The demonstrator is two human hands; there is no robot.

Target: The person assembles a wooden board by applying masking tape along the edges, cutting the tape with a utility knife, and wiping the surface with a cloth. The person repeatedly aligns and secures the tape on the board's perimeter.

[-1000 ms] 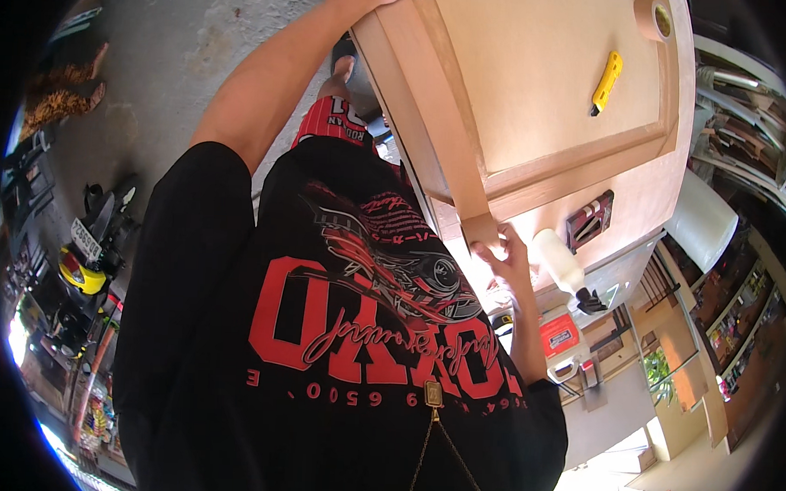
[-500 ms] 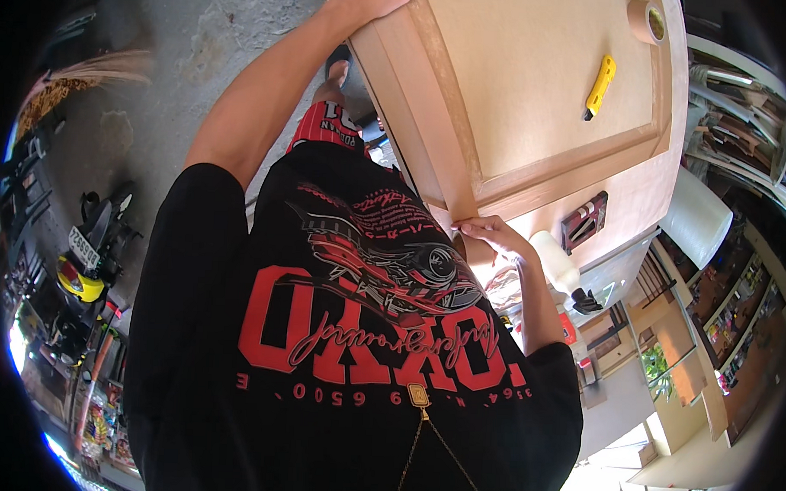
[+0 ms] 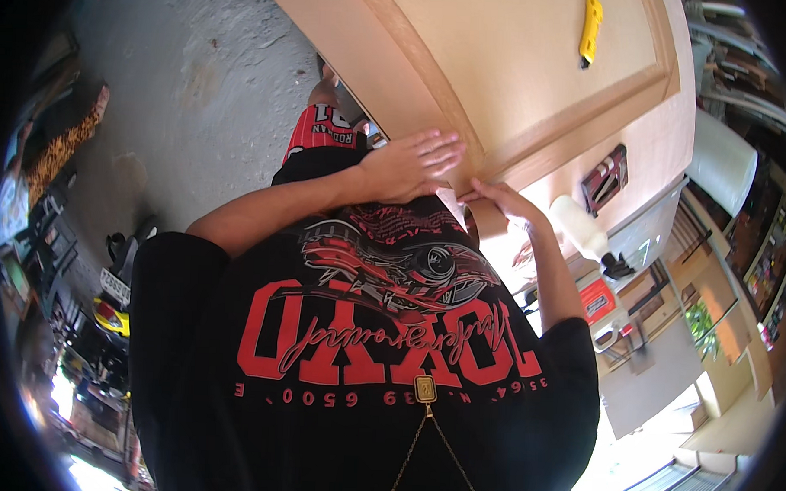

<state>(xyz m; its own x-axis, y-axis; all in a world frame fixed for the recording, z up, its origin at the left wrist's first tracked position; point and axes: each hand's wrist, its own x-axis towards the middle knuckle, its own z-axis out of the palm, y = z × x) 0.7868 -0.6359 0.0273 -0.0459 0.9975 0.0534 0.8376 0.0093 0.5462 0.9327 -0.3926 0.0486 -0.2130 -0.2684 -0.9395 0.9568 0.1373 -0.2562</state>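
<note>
A pale wooden panel (image 3: pixel 512 68), like a cabinet door with a raised frame, lies in front of me with one corner pointing toward my chest. My left hand (image 3: pixel 413 164) rests flat near that corner, fingers stretched along the panel's left side edge. Just right of it, my right hand (image 3: pixel 503 202) has its fingers closed at the corner, on a roll of brown tape (image 3: pixel 486 221). My fingers partly cover the roll, and the tape's loose end is hard to make out. Farther up on the panel lies a yellow utility knife (image 3: pixel 591 32).
Right of the panel, a dark red tool-like object (image 3: pixel 605 179) sits on the work surface. Nearby are a white bottle with a black top (image 3: pixel 580 228) and a red-and-white container (image 3: pixel 599 303). A translucent white roll (image 3: pixel 723 162) stands beyond. Grey concrete floor (image 3: pixel 200 74) spreads left.
My left hand has come back from the panel's far left side to the near corner, its fingers now flat. My right hand stays at the corner with the tape. The whole view has shifted somewhat.
</note>
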